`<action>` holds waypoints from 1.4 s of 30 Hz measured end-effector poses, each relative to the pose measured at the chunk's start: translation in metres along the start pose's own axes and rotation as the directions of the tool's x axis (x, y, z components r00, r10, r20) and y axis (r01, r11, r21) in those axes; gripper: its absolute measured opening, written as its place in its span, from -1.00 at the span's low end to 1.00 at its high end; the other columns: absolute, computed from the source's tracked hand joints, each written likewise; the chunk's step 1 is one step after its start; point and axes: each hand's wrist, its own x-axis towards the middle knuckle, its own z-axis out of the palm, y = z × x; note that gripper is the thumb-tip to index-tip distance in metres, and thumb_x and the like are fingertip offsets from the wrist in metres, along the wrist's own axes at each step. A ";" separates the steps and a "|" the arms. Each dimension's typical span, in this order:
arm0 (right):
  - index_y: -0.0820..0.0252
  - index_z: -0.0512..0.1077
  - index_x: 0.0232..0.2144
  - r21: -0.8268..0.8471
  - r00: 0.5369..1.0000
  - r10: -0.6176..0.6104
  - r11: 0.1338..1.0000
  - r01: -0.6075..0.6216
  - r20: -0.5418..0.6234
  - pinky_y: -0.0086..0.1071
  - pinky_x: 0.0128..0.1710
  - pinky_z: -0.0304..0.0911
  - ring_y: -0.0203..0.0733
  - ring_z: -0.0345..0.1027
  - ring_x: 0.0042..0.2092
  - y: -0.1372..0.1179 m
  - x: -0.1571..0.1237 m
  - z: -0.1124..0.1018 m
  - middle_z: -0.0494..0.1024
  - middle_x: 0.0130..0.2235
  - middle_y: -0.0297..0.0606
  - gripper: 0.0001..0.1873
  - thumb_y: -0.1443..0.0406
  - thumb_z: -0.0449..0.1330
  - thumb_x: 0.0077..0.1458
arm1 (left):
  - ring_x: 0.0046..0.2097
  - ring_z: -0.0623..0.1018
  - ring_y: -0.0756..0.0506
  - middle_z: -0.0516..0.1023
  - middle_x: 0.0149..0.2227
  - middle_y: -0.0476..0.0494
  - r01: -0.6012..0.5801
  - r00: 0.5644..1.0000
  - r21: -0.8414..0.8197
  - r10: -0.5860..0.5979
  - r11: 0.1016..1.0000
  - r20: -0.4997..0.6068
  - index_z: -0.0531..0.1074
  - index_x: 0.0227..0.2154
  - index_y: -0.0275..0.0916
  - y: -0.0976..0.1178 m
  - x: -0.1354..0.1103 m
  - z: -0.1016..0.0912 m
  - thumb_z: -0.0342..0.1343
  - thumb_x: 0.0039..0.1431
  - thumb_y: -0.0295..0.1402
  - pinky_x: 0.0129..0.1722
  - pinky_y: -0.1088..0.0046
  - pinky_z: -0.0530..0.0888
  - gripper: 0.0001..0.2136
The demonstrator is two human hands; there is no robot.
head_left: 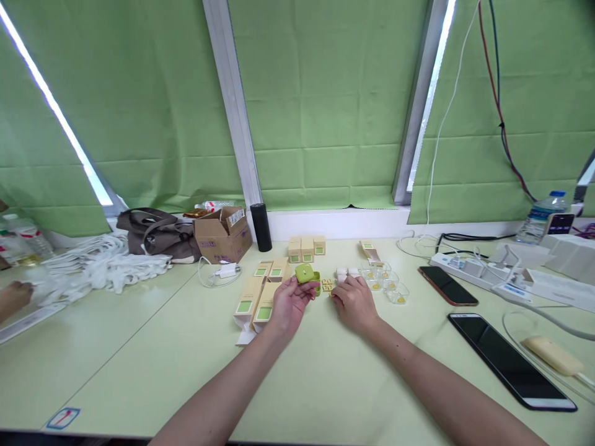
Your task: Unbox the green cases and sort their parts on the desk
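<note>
My left hand (289, 305) is closed around a small lime-green square case (305, 272), held above the table. A second green part (317, 282) shows just behind its fingertips; I cannot tell whether the two are joined. My right hand (354, 303) rests on the table, its thumb and forefinger pinched on a small yellow piece. Beside those fingertips lie several small yellow pieces (326, 285) in a tidy group. White small blocks (342, 272) stand behind the right hand, partly hidden. To their right are clear plastic cups (396, 293) with yellow bits inside.
Beige cartons with green labels (250, 298) lie left of my left hand, and smaller ones (307, 249) stand behind. A cardboard box (223, 235), black cylinder (261, 228) and white straps (106, 263) are farther left. Phones (511, 359) and a power strip (478, 271) lie right. Another person's hand (16, 298) is far left.
</note>
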 end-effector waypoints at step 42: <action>0.11 0.49 -0.33 0.328 0.938 -0.124 0.945 0.012 0.323 -0.37 -0.38 0.04 -0.24 0.41 -0.37 -0.026 -0.036 -0.042 0.61 -0.38 -0.35 -0.82 0.43 0.13 0.28 | -0.43 0.42 -0.19 0.39 -0.57 -0.17 -0.353 0.918 0.854 0.036 -0.382 0.395 0.46 -0.62 -0.17 0.005 -0.015 -0.006 0.12 0.02 -0.59 -0.31 0.29 0.24 -0.79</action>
